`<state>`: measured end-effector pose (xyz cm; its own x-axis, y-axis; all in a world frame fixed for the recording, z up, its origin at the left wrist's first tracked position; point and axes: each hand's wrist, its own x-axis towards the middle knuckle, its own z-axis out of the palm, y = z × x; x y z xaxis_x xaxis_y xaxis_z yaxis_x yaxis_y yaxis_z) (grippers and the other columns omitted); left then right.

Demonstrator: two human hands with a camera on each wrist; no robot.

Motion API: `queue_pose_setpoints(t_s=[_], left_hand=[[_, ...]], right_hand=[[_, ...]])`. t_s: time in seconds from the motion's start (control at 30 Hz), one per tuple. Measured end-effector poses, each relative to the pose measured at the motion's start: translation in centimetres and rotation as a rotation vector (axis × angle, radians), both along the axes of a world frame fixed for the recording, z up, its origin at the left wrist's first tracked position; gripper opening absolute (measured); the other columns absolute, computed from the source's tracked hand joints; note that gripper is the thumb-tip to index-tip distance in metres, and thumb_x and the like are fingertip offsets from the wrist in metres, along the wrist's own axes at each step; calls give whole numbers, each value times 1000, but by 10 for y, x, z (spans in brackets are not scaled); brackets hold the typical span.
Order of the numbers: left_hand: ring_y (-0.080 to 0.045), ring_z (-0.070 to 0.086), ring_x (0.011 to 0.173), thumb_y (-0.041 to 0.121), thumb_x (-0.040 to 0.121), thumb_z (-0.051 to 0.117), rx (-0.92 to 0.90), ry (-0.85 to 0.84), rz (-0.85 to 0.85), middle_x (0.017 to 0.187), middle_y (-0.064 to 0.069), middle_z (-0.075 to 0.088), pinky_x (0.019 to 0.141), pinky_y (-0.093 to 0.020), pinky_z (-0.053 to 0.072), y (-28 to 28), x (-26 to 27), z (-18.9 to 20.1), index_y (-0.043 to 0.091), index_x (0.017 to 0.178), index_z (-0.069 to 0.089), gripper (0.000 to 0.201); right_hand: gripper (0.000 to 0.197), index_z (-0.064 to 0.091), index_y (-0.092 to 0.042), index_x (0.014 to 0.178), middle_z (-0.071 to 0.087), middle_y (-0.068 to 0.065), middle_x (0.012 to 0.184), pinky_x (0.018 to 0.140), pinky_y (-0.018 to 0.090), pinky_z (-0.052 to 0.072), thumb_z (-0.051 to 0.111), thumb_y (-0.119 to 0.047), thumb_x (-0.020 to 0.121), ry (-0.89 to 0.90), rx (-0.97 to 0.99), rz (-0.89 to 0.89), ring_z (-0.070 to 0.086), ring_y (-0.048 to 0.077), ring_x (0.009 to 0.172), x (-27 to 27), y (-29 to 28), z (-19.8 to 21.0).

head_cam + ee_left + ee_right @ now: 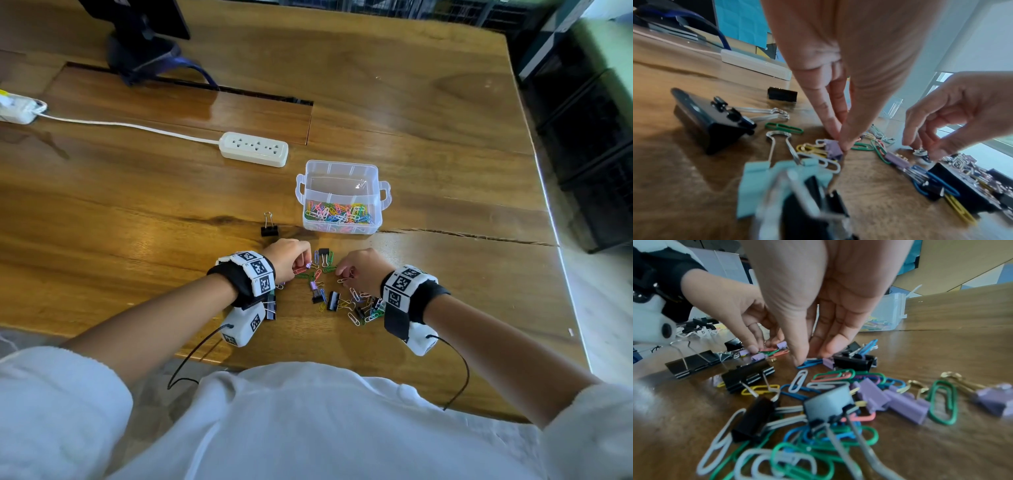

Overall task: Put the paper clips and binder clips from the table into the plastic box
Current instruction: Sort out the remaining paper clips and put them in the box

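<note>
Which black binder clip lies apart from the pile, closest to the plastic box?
The lone black binder clip left of the plastic box, handles pointing away from the person. The other black ones lie in the pile by the hands.

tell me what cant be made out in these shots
- Left hand fingertips: head view, hidden by its own knuckles.
- Right hand grip on the blue paper clip: right wrist view, fingertips cover the contact.
- Plastic box: right wrist view, partly behind the palm.
- Nearest binder clips: left wrist view, blurred.
</note>
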<state>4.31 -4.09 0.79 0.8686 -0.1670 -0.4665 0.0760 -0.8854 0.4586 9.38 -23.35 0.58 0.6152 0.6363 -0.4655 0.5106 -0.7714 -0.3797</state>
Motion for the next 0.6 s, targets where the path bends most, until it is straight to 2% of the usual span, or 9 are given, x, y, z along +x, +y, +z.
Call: queue_pose_setpoints(t_s=[0.1,0.2,0.3,0.4,0.5,0.6], left_hand=[[-16,48,82,-4,74,63,9,-11,3,94,3,49,74,-30,47,-1,-4,1,16,96,52,32],[-18,52,93,11,78,68,143,-16,-40,97,2,45,76,-28,42,0,-7,2,13,103,54,28],[-22,55,104,18,83,67,206,6,-68,100,-2,51,80,-28,43,-1,-7,3,11,104,59,23],[-22,59,104,15,85,67,193,21,-60,109,-5,63,82,-31,47,-4,-5,4,10,101,64,17],[-22,63,101,10,85,66,167,35,-44,107,-6,69,84,-33,50,-6,-4,4,9,97,69,12],[-22,63,100,10,86,65,149,38,-43,106,-7,69,84,-34,52,-5,-6,2,9,96,69,11]], right_hand=[[31,64,-20,110,62,-2,109,83,19,42,69,-18,80,-10,24,10,50,6,87,1,-7,3],[34,62,-21,111,59,-1,110,91,27,44,71,-22,78,-37,-5,40,54,14,99,2,-14,1],[28,64,-18,108,61,1,105,87,27,46,69,-24,80,-41,-19,25,51,12,91,3,-14,1],[20,67,-16,102,63,0,103,80,21,42,65,-22,83,-31,-24,38,51,10,89,3,-8,2],[15,68,-15,98,64,0,102,85,25,45,63,-19,85,-9,-41,70,56,14,97,2,-4,4],[11,68,-16,94,63,-1,101,87,28,47,60,-16,86,7,-81,99,55,13,96,2,-2,4]])
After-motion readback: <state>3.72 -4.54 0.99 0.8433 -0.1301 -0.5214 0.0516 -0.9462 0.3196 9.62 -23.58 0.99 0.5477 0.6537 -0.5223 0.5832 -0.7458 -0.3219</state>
